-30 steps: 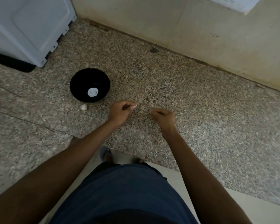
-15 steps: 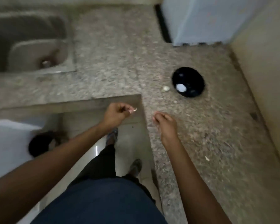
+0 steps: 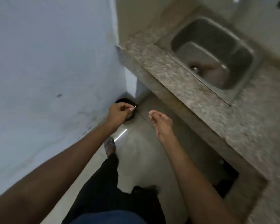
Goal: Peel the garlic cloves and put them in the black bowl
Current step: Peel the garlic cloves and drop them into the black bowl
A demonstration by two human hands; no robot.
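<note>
Nearest the camera, your blue top sits at the bottom edge, with your black trousers [image 3: 103,188] below it and one shoe [image 3: 110,147] stepping forward on the pale floor [image 3: 141,159]. Both your bare forearms reach out ahead over that floor.

Your left hand [image 3: 118,114] is curled, and its thumb and fingertips pinch a small whitish scrap of garlic skin [image 3: 134,107] that sticks out toward the right. Your right hand [image 3: 162,122] hangs loosely with the fingers bent and drawn together; something pale shows at the fingertips [image 3: 151,112], but it is too small and blurred to say whether that is a nail or a bit of peel, so you cannot tell whether it holds anything.

Just beyond your left hand, partly hidden by it, a dark round object [image 3: 124,101] stands on the floor in the corner at the foot of the bluish wall [image 3: 47,62]. It is too hidden to say what it is.

To the right, the speckled granite countertop [image 3: 160,65] runs away from you, with a steel sink [image 3: 217,50] sunk into it. The black bowl and the garlic cloves are out of sight.
</note>
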